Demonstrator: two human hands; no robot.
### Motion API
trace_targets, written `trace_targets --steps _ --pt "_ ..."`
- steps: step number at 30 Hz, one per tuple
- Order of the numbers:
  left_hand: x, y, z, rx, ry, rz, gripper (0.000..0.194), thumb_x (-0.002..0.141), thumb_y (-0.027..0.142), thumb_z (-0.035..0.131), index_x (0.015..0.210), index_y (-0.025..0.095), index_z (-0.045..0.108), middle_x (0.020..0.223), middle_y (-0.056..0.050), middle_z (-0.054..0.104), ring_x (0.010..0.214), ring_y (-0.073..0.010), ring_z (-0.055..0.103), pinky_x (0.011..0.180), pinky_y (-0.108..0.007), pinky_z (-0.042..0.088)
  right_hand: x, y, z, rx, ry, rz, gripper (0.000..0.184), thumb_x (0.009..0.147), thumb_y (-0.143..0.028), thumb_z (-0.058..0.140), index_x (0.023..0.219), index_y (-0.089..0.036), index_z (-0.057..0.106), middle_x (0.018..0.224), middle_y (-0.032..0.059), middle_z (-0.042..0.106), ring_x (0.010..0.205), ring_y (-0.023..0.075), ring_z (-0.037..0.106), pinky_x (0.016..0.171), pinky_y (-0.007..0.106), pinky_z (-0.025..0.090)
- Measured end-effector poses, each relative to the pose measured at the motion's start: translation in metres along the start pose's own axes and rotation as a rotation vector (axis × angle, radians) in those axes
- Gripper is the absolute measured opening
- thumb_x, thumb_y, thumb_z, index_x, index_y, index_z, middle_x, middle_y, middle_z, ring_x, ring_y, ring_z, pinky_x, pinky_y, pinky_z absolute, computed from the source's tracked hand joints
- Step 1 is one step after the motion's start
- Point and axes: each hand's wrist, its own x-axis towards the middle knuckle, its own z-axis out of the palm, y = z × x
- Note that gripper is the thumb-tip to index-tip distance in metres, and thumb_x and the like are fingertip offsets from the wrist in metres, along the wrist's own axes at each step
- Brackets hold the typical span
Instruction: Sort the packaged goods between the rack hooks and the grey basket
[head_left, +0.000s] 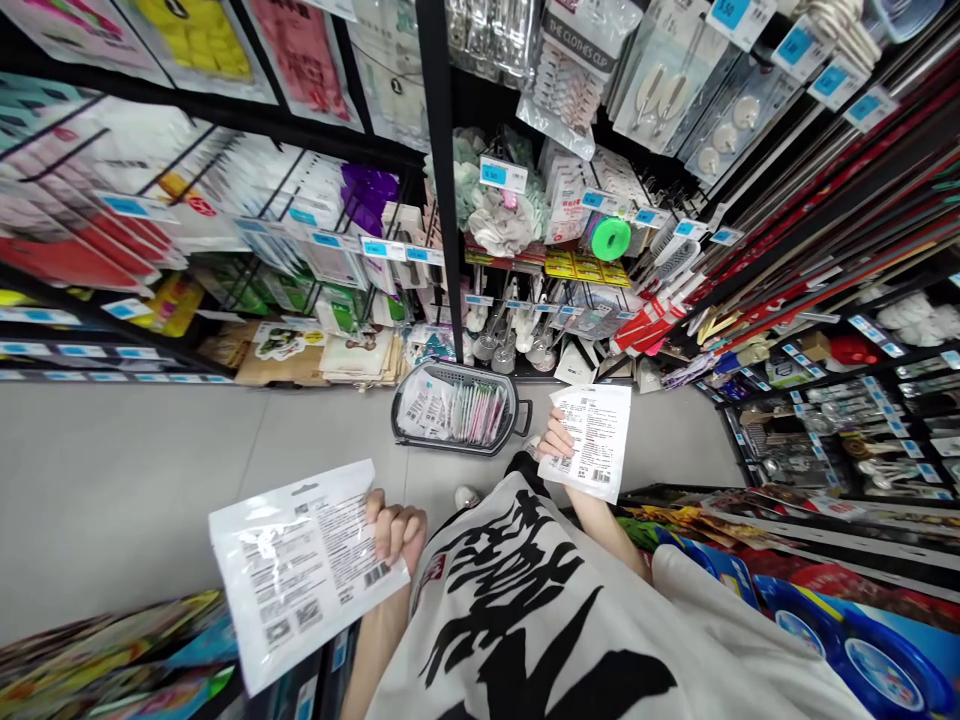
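Note:
My left hand (397, 532), low and left of my body, is closed on the edge of a white sachet (304, 570). Its printed back, with text, codes and a hang hole, faces up; the thumb is hidden behind it. Farther off to the right, my right hand (556, 440) grips the left edge of a smaller-looking white sachet (596, 440), also text side up. Between and beyond the hands, a dark grey basket (517, 412) stands on the floor. Upright flat packets (476, 412) fill its right part, and white packets (427, 400) lie at its left.
Shelves with hanging packaged goods (285, 200) rise in front, split by a black upright post (446, 180). Racks of long items (817, 200) line the right. Blue round packages (847, 640) sit close at lower right, and colourful bags (127, 660) at lower left. Grey tile floor (150, 470) lies between.

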Motion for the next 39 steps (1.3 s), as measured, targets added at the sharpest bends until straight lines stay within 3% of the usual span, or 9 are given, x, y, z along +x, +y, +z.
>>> trace_targets --steps 3,7,16,23,30,34,39 --pt "0.002 -0.006 0.005 -0.076 0.0 0.065 0.027 0.105 0.023 0.049 0.078 0.02 0.05 0.034 0.013 0.022 0.022 -0.0065 0.025 0.036 -0.022 0.022 -0.002 0.0 0.004 0.216 -0.153 0.075 0.027 0.101 -0.036 0.038 0.075 -0.028 0.041 0.044 -0.0151 0.007 0.04 0.0131 -0.004 0.047 0.028 0.019" --pt "0.005 -0.01 0.01 -0.133 -0.017 0.054 0.031 0.107 0.027 0.046 0.077 0.019 0.046 0.033 0.013 0.019 0.023 -0.0049 0.026 0.035 -0.022 0.019 -0.001 -0.001 0.013 0.329 -0.239 0.2 0.03 0.102 -0.034 0.037 0.072 -0.028 0.032 0.047 -0.013 0.014 0.042 0.0132 -0.002 0.047 0.025 0.014" --pt "0.008 -0.008 0.012 -0.16 -0.077 0.034 0.031 0.107 0.027 0.043 0.077 0.02 0.039 0.032 0.011 0.02 0.023 -0.0051 0.026 0.035 -0.022 0.015 0.004 0.011 0.009 0.365 -0.238 0.298 0.03 0.099 -0.029 0.036 0.073 -0.027 0.021 0.047 -0.0128 0.015 0.041 0.0125 -0.004 0.043 0.025 0.009" --pt "0.008 -0.008 0.011 -0.164 -0.086 0.029 0.03 0.107 0.027 0.043 0.078 0.02 0.041 0.033 0.011 0.022 0.025 -0.0051 0.028 0.036 -0.021 0.016 0.015 0.034 -0.004 0.35 -0.228 0.358 0.028 0.099 -0.028 0.03 0.073 -0.028 0.02 0.045 -0.0133 0.014 0.04 0.0122 0.002 0.046 0.026 0.017" --pt "0.009 -0.007 0.012 -0.125 -0.047 0.018 0.031 0.107 0.029 0.048 0.077 0.02 0.042 0.033 0.012 0.019 0.024 -0.0046 0.026 0.035 -0.022 0.017 0.027 0.043 -0.006 0.369 -0.375 0.46 0.039 0.094 -0.044 0.045 0.07 -0.027 0.019 0.048 -0.0107 0.02 0.041 0.012 0.007 0.041 0.024 0.015" --pt "0.008 -0.008 0.015 -0.107 -0.037 0.046 0.031 0.104 0.024 0.055 0.076 0.02 0.043 0.032 0.013 0.019 0.023 -0.0043 0.028 0.034 -0.022 0.019 0.025 0.038 -0.002 0.347 -0.376 0.504 0.037 0.095 -0.046 0.041 0.07 -0.027 0.022 0.051 -0.0097 0.023 0.042 0.0119 0.008 0.04 0.023 0.015" --pt "0.004 -0.009 0.017 -0.054 0.062 0.094 0.028 0.108 0.023 0.049 0.079 0.02 0.048 0.036 0.014 0.025 0.023 -0.0038 0.027 0.036 -0.022 0.025 0.023 0.035 0.002 0.278 -0.353 0.523 0.034 0.095 -0.049 0.036 0.071 -0.027 0.026 0.053 -0.0079 0.03 0.043 0.0113 0.012 0.041 0.023 0.014"
